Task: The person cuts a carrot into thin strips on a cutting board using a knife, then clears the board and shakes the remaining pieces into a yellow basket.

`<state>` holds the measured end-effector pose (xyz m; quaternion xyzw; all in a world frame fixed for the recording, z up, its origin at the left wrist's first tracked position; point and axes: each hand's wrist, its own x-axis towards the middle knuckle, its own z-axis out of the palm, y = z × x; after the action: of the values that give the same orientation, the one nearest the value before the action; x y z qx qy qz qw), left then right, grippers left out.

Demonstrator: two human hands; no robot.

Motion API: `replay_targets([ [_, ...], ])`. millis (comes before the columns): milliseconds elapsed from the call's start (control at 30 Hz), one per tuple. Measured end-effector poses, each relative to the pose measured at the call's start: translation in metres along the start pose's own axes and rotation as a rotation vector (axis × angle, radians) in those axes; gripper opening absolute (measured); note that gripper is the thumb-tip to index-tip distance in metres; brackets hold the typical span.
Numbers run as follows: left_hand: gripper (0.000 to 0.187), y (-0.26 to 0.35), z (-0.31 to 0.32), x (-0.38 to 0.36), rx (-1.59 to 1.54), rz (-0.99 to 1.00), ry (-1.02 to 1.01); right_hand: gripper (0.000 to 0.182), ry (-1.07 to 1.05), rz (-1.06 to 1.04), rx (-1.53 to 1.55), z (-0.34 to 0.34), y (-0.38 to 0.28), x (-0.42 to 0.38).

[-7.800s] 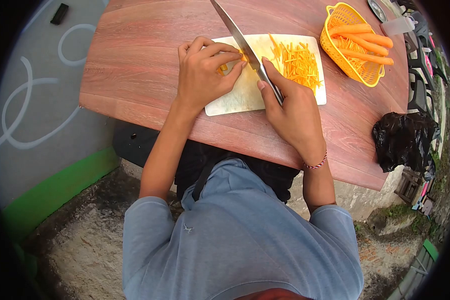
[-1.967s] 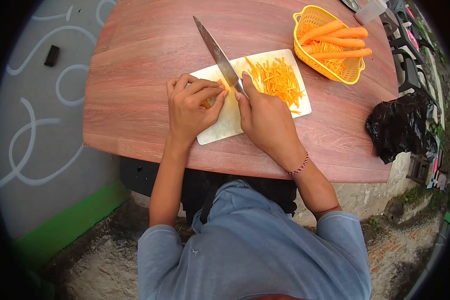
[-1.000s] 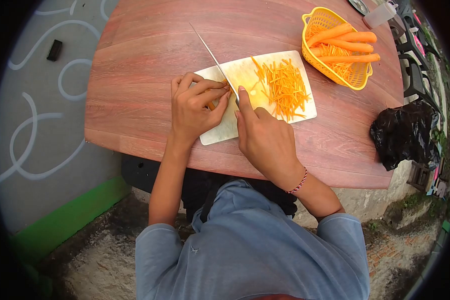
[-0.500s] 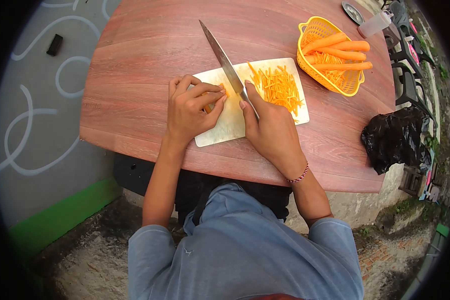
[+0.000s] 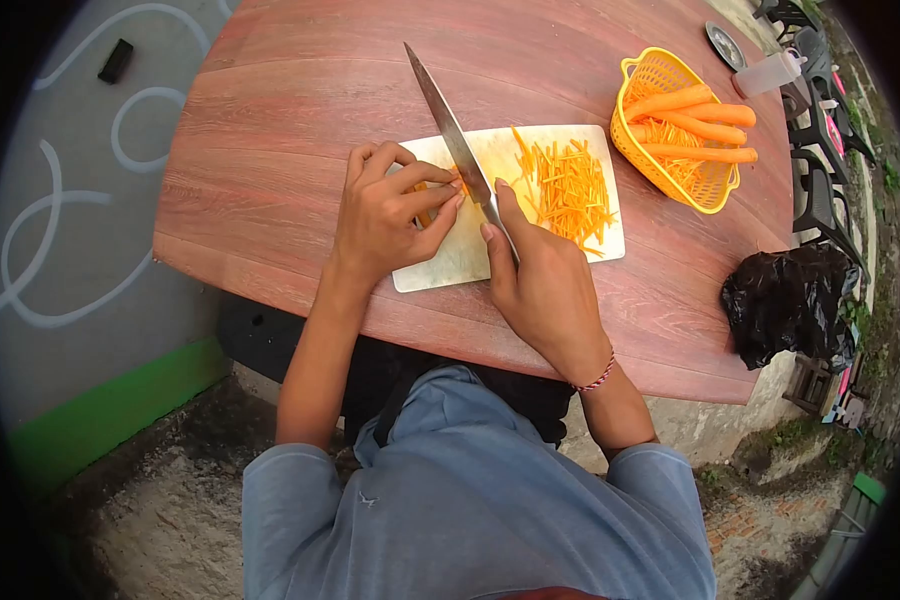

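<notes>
My right hand point(image 5: 548, 285) is wrapped round the handle of a large kitchen knife point(image 5: 448, 128), whose blade points up and left across the white cutting board point(image 5: 440, 268). My left hand point(image 5: 390, 212) is closed, its fingertips pressing on a carrot piece point(image 5: 426, 216) at the board's left side. Most of that piece is hidden under the fingers. The blade is close beside the left fingertips, with a bit of orange carrot between. A pile of carrot matchsticks point(image 5: 573, 195) lies on the right half of the board, a few reaching its right edge.
Right of the board stands a yellow plastic basket point(image 5: 712, 198) holding several whole carrots point(image 5: 705, 155) over shreds. Beyond it are a squeeze bottle point(image 5: 767, 74) and a metal plate point(image 5: 724, 45). A black plastic bag point(image 5: 790, 305) is at the wooden table's point(image 5: 270, 150) right edge, near dark chairs point(image 5: 820, 190).
The whole view has shifted slightly, so the table and basket appear a little lower. The knife blade sits nearer the left fingertips. Both hands keep their holds.
</notes>
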<state>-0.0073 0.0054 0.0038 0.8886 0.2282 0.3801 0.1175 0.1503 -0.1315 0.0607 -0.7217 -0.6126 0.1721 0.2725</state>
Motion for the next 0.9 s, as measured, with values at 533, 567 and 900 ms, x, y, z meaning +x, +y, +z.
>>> replay_targets([
  [533, 0.011, 0.002, -0.002, 0.002, 0.011, 0.004, -0.002, 0.051, -0.017, 0.025, -0.236, 0.015, -0.008, 0.010],
  [567, 0.011, 0.001, -0.002, 0.002, 0.015, 0.012, 0.000, 0.051, -0.016, 0.026, -0.237, 0.013, -0.005, 0.012],
  [900, 0.010, 0.002, -0.003, 0.001, 0.034, 0.032, 0.017, 0.043, 0.072, 0.011, -0.038, -0.001, 0.009, 0.007],
])
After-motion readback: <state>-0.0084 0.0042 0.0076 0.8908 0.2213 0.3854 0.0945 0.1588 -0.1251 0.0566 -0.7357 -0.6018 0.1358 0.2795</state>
